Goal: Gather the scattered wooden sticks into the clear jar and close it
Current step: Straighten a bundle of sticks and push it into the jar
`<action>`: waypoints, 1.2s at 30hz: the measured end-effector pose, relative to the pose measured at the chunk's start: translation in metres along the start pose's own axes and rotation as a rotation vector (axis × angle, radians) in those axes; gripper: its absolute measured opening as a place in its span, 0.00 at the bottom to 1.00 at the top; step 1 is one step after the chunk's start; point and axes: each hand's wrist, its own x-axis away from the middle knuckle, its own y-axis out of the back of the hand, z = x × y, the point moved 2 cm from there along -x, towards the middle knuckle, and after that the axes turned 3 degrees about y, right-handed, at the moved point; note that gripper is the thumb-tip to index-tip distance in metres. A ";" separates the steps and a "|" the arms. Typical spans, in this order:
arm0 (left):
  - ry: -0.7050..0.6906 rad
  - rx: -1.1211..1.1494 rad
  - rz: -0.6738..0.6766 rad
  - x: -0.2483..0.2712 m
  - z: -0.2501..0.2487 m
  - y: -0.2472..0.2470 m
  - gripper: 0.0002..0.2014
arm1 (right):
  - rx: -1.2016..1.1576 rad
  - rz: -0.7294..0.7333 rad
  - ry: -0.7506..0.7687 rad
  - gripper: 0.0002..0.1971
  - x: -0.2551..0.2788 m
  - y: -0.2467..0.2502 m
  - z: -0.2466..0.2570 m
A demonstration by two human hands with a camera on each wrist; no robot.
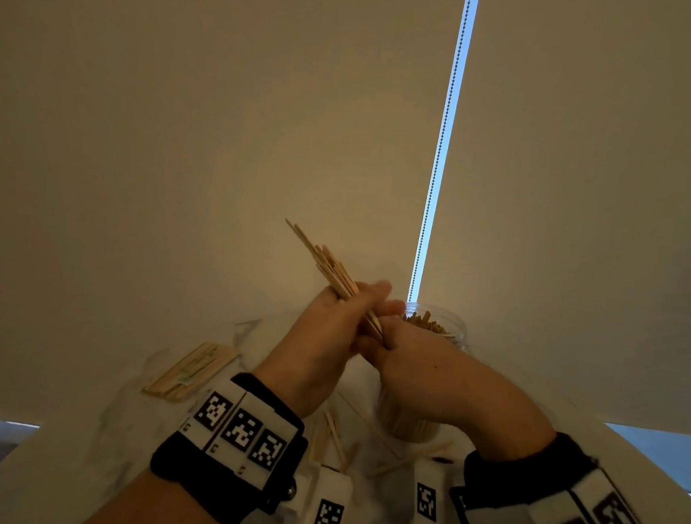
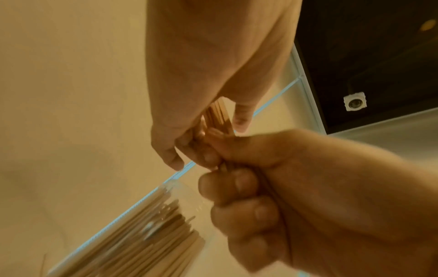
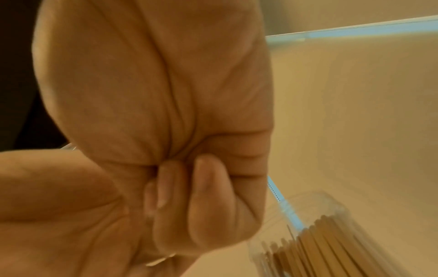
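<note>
A bundle of wooden sticks [image 1: 327, 264] is held up above the table, slanting up and to the left. My left hand [image 1: 333, 323] grips its middle; in the left wrist view the sticks [image 2: 217, 116] sit between that hand's thumb and fingers. My right hand [image 1: 397, 338] is curled in a fist round the bundle's lower end [image 2: 225, 166], touching the left hand. The clear jar [image 1: 440, 325] stands uncapped just behind the right hand, upright and packed with sticks [image 2: 142, 234] [image 3: 331, 247]. No lid shows in any view.
A stack of flat wooden sticks [image 1: 192, 369] lies on the white table [image 1: 73, 439] to the left. Several thin sticks [image 1: 336, 434] lie scattered near me under my wrists. A window blind with a bead cord [image 1: 442, 145] hangs behind the table.
</note>
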 end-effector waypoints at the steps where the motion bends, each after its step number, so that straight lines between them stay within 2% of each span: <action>1: -0.026 0.045 -0.051 -0.002 -0.005 0.005 0.18 | -0.024 0.014 -0.032 0.10 0.001 0.002 -0.003; 3: -0.096 0.123 -0.193 -0.006 -0.018 0.021 0.21 | -0.002 0.075 -0.081 0.13 0.007 0.006 -0.004; 6: -0.187 0.229 -0.359 -0.007 -0.038 0.052 0.25 | 0.045 0.163 -0.084 0.14 0.014 0.010 -0.003; 9: -0.199 0.232 -0.404 -0.005 -0.050 0.069 0.22 | 0.088 0.213 -0.070 0.13 0.017 0.010 0.002; 11: -0.145 0.113 -0.316 -0.004 -0.048 0.063 0.21 | 0.084 0.207 -0.059 0.13 0.017 0.009 0.007; 14: -0.030 -0.154 -0.077 0.003 -0.034 0.034 0.22 | 0.062 0.120 -0.040 0.14 0.013 0.007 0.013; 17: 0.022 -0.304 0.009 0.008 -0.023 0.017 0.23 | 0.115 0.083 -0.071 0.10 0.012 0.009 0.008; 18: 0.030 -0.320 0.028 0.009 -0.021 0.015 0.23 | 0.137 0.066 -0.098 0.12 0.012 0.010 0.004; 22: -0.047 -0.430 0.121 0.011 -0.020 0.014 0.22 | 0.209 -0.036 -0.203 0.25 0.005 0.010 -0.011; 25: -0.172 -0.518 0.157 0.013 -0.024 0.015 0.17 | 0.140 -0.056 -0.219 0.27 0.001 0.007 -0.016; 27: -0.208 -0.520 0.117 0.010 -0.027 0.023 0.15 | 0.090 -0.081 -0.178 0.26 0.001 0.008 -0.014; 29: -0.210 -0.400 0.022 0.006 -0.030 0.031 0.14 | 0.033 -0.167 -0.104 0.24 0.001 0.012 -0.010; 32: -0.214 -0.172 -0.126 0.000 -0.031 0.040 0.14 | -0.066 -0.411 0.008 0.22 0.004 0.020 -0.005; 36: -0.220 -0.062 -0.160 0.000 -0.022 0.030 0.16 | -0.059 -0.620 -0.005 0.25 0.002 0.021 -0.006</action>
